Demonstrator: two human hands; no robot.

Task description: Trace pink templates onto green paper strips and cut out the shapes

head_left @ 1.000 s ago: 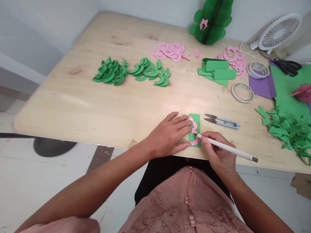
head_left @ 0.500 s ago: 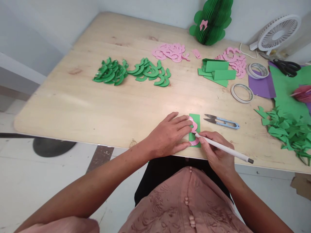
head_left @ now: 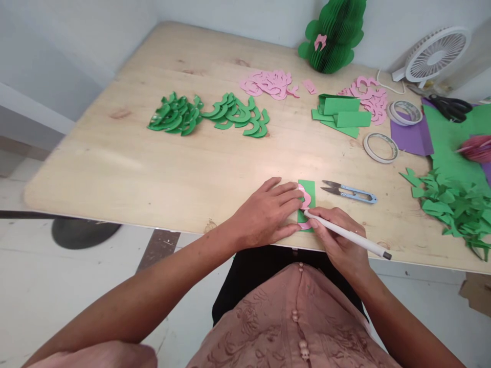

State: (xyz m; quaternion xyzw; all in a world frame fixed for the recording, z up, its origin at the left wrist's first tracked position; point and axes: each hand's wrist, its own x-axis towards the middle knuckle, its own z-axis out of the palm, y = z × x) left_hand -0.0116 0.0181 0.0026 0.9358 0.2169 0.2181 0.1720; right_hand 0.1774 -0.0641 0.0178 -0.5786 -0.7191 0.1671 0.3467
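Near the table's front edge lies a green paper strip (head_left: 311,190) with a curved pink paper shape (head_left: 306,198) on top of it. My left hand (head_left: 268,212) lies flat with fingers stretched, its fingertips on the pink shape and the strip's left edge. A white pen (head_left: 355,237) is pinched in my right hand (head_left: 341,235), its tip at the inner edge of the pink shape. Small blue-handled snips (head_left: 355,194) lie just right of the strip, untouched.
Green cut-outs (head_left: 233,112), pink cut-outs (head_left: 272,83) and folded green papers (head_left: 341,108) lie further back. Tape rolls (head_left: 380,148), black scissors (head_left: 448,107) and green scraps (head_left: 447,204) are at the right. A fan (head_left: 437,55) and green paper tree (head_left: 333,38) stand behind.
The pen, with my right hand, has shifted slightly left, its tip moving further in along the pink shape. My left hand has stayed in place.
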